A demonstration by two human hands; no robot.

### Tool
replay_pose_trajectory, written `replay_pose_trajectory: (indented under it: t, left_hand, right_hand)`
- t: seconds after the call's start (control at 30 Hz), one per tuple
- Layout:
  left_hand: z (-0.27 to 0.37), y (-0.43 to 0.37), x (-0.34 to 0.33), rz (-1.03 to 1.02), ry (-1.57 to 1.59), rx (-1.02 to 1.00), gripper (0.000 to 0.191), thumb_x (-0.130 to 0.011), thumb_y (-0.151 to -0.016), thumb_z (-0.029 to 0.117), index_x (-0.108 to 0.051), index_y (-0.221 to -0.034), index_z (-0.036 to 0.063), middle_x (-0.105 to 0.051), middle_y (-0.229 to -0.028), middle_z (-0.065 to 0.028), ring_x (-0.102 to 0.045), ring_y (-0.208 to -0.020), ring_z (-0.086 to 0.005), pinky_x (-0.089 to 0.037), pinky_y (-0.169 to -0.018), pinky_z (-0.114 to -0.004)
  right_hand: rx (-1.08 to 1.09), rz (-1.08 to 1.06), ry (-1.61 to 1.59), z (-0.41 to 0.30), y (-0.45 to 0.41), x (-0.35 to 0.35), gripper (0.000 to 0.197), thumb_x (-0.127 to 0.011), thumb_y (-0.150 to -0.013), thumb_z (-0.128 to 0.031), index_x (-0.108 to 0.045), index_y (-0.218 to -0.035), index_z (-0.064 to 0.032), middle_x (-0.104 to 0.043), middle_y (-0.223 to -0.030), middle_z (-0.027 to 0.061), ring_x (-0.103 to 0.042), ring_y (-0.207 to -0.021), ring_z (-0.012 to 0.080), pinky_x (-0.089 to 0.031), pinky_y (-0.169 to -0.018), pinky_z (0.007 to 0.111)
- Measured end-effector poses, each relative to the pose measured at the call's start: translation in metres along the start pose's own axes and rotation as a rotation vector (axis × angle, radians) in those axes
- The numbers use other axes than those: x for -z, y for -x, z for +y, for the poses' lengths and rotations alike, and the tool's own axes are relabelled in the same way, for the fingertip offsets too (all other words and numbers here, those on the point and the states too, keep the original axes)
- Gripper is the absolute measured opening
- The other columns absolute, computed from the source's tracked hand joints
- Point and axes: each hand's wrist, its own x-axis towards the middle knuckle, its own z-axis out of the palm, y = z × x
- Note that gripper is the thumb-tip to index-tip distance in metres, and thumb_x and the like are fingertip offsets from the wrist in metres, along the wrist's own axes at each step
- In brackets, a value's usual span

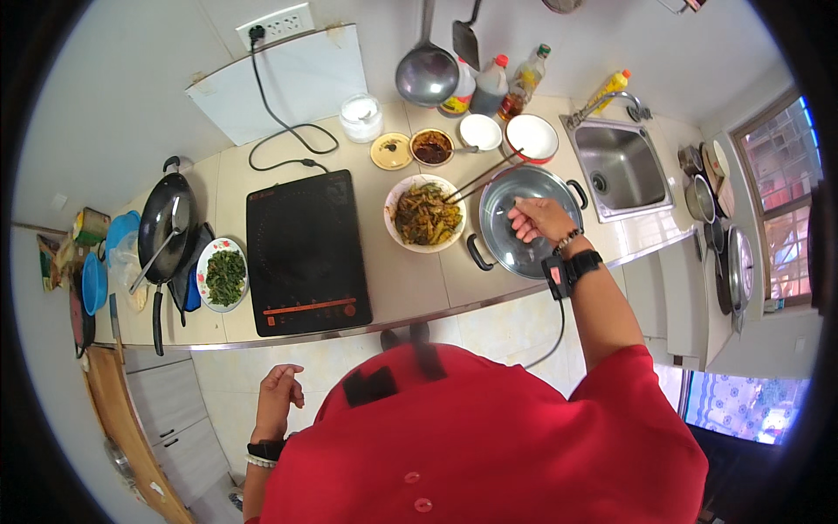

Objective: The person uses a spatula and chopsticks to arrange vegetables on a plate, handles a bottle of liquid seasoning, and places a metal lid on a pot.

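My right hand [540, 219] is above a round metal pan [503, 226] with two black handles, its fingers curled and the thumb near the index fingertip. Something small and dark shows at the fingertips; I cannot tell what it is. Left of the pan stands a bowl [391, 229] of cooked, sauce-coated vegetables. Two chopsticks [488, 178] rest in this bowl, their other ends reaching over the pan. My left hand [283, 388] hangs beyond the counter's front edge, loosely bent, holding nothing.
A black induction cooker [304, 252] lies left of the bowl, beside an oval plate [203, 291] of greens and a black wok [163, 196]. Behind the bowl stand a sauce bowl [432, 145], white bowls [481, 133] and bottles [489, 85]. A sink [619, 164] is at right.
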Motion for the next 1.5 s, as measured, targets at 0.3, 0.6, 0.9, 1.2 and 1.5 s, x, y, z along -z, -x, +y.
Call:
replay_pose_trajectory:
  t: [0.3,0.6,0.9,1.2,1.5]
  left_hand:
    - [-0.035,0.002,0.036,0.066,0.100,0.016,0.023,-0.045,-0.096,0.021,-0.057,-0.099,0.0020,-0.048,-0.055,-0.0015,-0.047,-0.047,-0.0105,-0.039,-0.046,-0.024]
    - [-0.098,0.007,0.113,0.186,0.024,0.113,0.029,-0.045,-0.092,0.022,-0.057,-0.100,-0.0029,-0.051,-0.055,-0.0060,-0.049,-0.045,-0.0134,-0.041,-0.043,-0.026]
    - [-0.167,-0.004,0.175,0.320,0.080,0.126,0.025,-0.044,-0.092,0.017,-0.060,-0.095,-0.0019,-0.056,-0.056,-0.0056,-0.049,-0.048,-0.0096,-0.038,-0.045,-0.025]
    - [-0.183,0.007,0.199,0.327,-0.087,0.268,0.030,-0.045,-0.090,0.021,-0.063,-0.098,-0.0025,-0.060,-0.061,-0.0077,-0.056,-0.054,-0.0145,-0.045,-0.051,-0.029]
    - [-0.184,-0.004,0.206,0.322,-0.008,0.328,0.027,-0.047,-0.090,0.019,-0.062,-0.099,-0.0016,-0.059,-0.060,-0.0063,-0.053,-0.051,-0.0120,-0.043,-0.049,-0.027]
  right_hand:
    - [0.357,-0.286,0.153,-0.112,0.010,-0.124,0.026,-0.053,-0.094,-0.026,-0.063,-0.090,-0.0020,-0.062,-0.070,0.0021,-0.059,-0.056,0.0083,-0.047,-0.049,0.019]
    - [0.231,-0.065,0.292,-0.132,-0.132,-0.207,0.020,-0.051,-0.092,-0.017,-0.061,-0.090,0.0005,-0.062,-0.067,0.0035,-0.058,-0.049,0.0114,-0.047,-0.043,0.024]
    - [0.142,0.171,0.464,-0.138,-0.248,-0.242,0.046,-0.060,-0.087,-0.023,-0.044,-0.109,0.0142,-0.065,-0.071,0.0185,-0.062,-0.051,0.0239,-0.050,-0.041,0.035]
    - [0.137,0.371,0.292,-0.130,-0.300,-0.248,0.056,-0.064,-0.085,-0.018,-0.037,-0.130,0.0012,-0.063,-0.073,0.0102,-0.061,-0.053,0.0184,-0.047,-0.041,0.031]
    - [0.220,0.437,0.285,-0.122,-0.317,-0.230,0.020,-0.056,-0.087,-0.020,-0.063,-0.096,-0.0029,-0.065,-0.075,0.0108,-0.063,-0.058,0.0182,-0.051,-0.049,0.032]
